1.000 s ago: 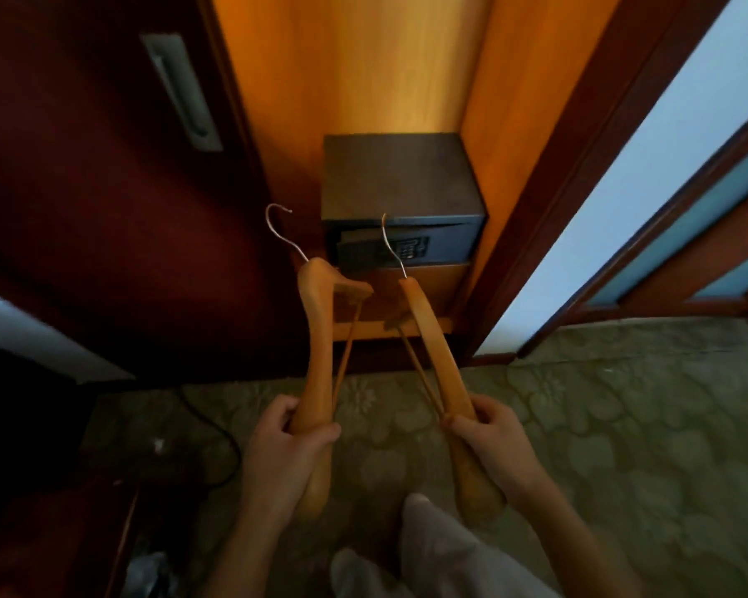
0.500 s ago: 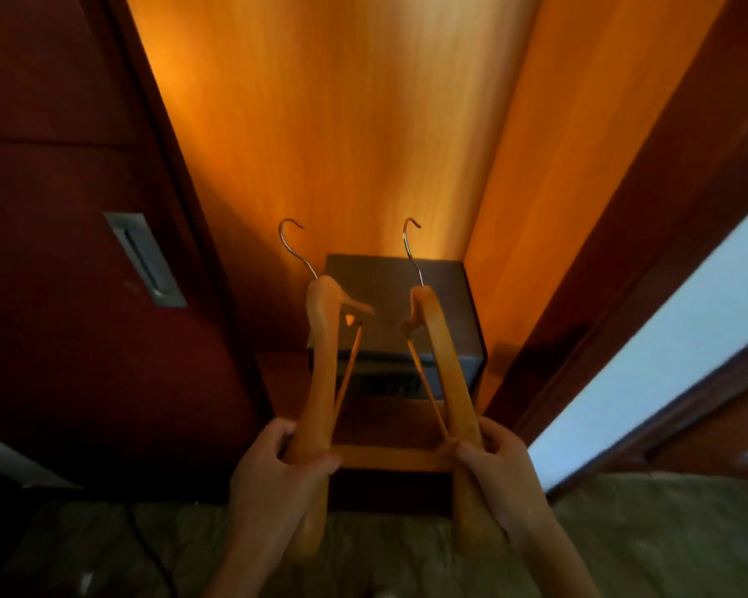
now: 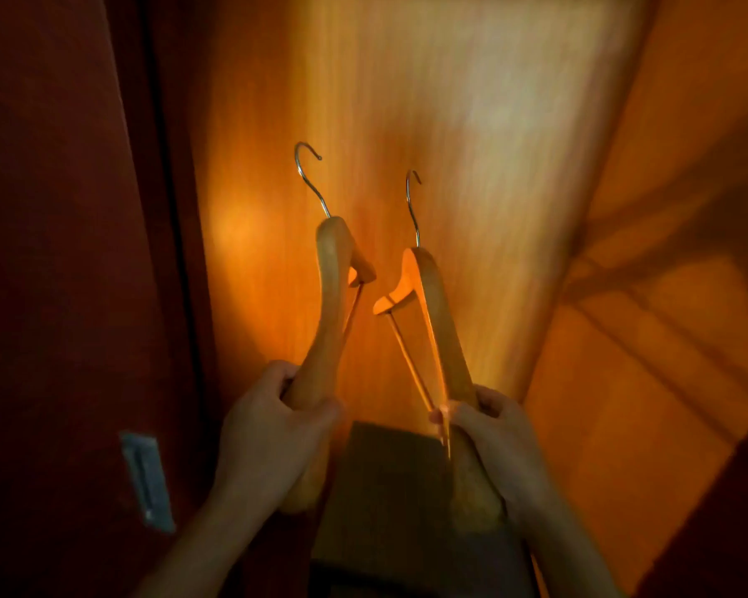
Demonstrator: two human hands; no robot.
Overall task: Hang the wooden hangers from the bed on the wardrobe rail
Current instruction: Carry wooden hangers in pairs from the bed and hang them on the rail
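Note:
I hold two wooden hangers upright inside the lit wardrobe, metal hooks pointing up. My left hand (image 3: 273, 429) grips the left hanger (image 3: 331, 304) around its lower arm; its hook curls to the right near the top. My right hand (image 3: 493, 433) grips the right hanger (image 3: 437, 312) by its arm and thin crossbar. The two hangers lean apart at the bottom and come close near their shoulders without touching. The wardrobe rail is not in view; only its shadow lies on the right side panel.
The orange wardrobe back panel (image 3: 407, 101) fills the middle. A dark red sliding door (image 3: 61, 252) with a metal recessed handle (image 3: 147, 481) stands at the left. A dark safe (image 3: 385, 489) sits low between my forearms. The right side panel (image 3: 666, 295) angles inward.
The view has tilted upward: the carpet and my legs have dropped out of sight, the safe has slid to the bottom. Both hangers have risen with my hands, higher against the back panel.

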